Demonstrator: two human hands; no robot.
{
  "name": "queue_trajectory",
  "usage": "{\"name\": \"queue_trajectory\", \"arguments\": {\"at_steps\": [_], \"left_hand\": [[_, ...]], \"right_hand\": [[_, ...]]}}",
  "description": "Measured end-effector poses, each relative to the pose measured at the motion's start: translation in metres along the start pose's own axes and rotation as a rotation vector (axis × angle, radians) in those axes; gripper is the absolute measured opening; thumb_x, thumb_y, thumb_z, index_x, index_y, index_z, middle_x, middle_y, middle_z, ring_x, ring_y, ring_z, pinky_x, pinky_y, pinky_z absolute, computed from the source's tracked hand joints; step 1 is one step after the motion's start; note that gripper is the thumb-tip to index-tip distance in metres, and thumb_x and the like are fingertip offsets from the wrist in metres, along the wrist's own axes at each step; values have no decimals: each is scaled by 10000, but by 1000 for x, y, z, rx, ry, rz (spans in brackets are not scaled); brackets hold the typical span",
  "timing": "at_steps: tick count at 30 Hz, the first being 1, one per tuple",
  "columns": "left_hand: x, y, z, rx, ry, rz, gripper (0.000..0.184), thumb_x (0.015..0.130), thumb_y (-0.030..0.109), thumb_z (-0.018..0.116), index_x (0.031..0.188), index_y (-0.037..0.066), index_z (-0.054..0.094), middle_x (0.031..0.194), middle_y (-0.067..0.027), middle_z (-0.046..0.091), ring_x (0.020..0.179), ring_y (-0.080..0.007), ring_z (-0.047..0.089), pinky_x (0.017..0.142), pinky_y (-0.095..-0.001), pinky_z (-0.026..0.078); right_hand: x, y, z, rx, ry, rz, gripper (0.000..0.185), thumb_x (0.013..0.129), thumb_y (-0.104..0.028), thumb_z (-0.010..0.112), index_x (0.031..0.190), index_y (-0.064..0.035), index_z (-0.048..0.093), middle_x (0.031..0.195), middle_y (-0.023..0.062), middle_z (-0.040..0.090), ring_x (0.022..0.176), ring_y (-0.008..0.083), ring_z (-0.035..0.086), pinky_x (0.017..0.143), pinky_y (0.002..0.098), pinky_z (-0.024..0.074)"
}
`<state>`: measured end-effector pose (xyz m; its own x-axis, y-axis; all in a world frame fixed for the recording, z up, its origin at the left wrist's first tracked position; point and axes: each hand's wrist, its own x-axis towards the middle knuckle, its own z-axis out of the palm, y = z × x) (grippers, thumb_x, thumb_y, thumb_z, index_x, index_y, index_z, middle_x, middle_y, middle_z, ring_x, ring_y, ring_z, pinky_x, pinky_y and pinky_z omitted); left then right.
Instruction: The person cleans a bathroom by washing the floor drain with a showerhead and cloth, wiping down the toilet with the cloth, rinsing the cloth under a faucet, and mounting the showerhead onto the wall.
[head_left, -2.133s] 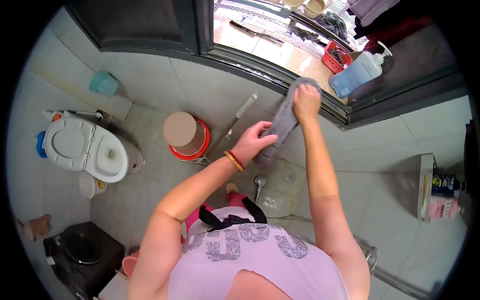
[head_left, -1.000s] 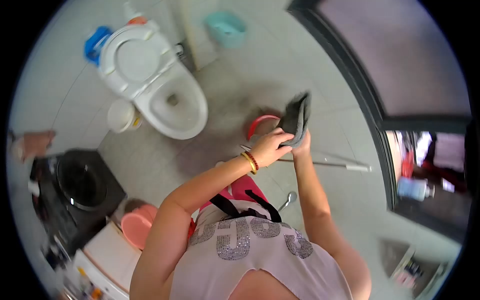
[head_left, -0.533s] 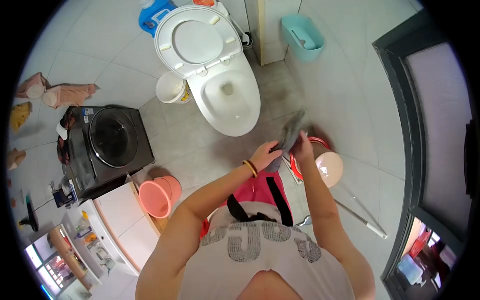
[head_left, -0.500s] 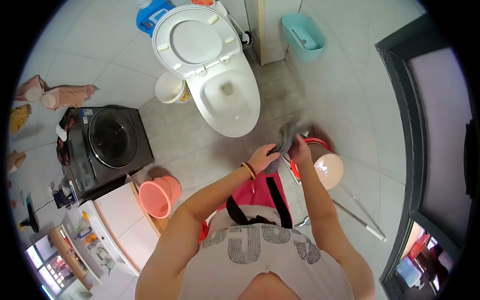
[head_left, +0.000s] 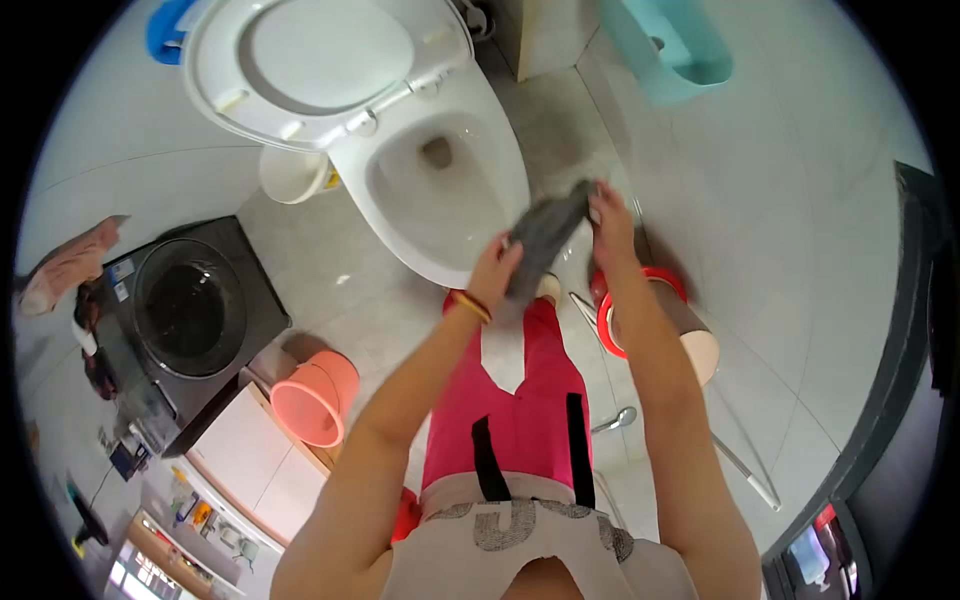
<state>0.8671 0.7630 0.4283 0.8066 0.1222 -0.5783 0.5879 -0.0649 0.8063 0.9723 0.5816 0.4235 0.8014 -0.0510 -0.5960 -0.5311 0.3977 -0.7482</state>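
Note:
A dark grey cloth (head_left: 547,238) is stretched between my two hands, somewhat smeared by motion. My left hand (head_left: 494,268) grips its left edge, with a yellow-and-red bracelet on that wrist. My right hand (head_left: 612,228) pinches the upper right corner. Just beyond the cloth stands a white toilet (head_left: 440,215) with its lid and seat (head_left: 330,60) raised. The cloth hangs beside the front right of the bowl, above the floor; whether it touches the rim I cannot tell.
Right of my right forearm stands a red-rimmed bucket (head_left: 660,285). A white-tipped pole (head_left: 745,470) leans near the right wall, which carries a turquoise holder (head_left: 675,50). Leftward are a pink bucket (head_left: 315,400), a black washing machine (head_left: 190,310) and a white bin (head_left: 292,175).
The cloth went from bunched between my hands to spread out. Both hands moved forward and farther apart. My view has come closer to the toilet.

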Motion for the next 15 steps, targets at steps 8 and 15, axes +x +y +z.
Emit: {"name": "queue_trajectory", "arguments": {"at_steps": [8, 15], "left_hand": [[228, 59, -83, 319, 231, 463, 467, 825, 324, 491, 1175, 17, 472, 1099, -213, 547, 1013, -354, 514, 861, -366, 405], [285, -9, -31, 820, -199, 350, 370, 878, 224, 431, 1183, 16, 460, 1160, -201, 508, 1076, -349, 467, 913, -384, 374]], "right_hand": [[180, -10, 126, -1009, 1, -562, 442, 799, -296, 520, 1056, 63, 500, 959, 222, 591, 864, 289, 574, 758, 325, 433], [279, 115, 154, -1132, -321, -743, 579, 802, -431, 493, 1080, 76, 516, 991, 274, 572, 912, 413, 549, 851, 410, 405]]}}
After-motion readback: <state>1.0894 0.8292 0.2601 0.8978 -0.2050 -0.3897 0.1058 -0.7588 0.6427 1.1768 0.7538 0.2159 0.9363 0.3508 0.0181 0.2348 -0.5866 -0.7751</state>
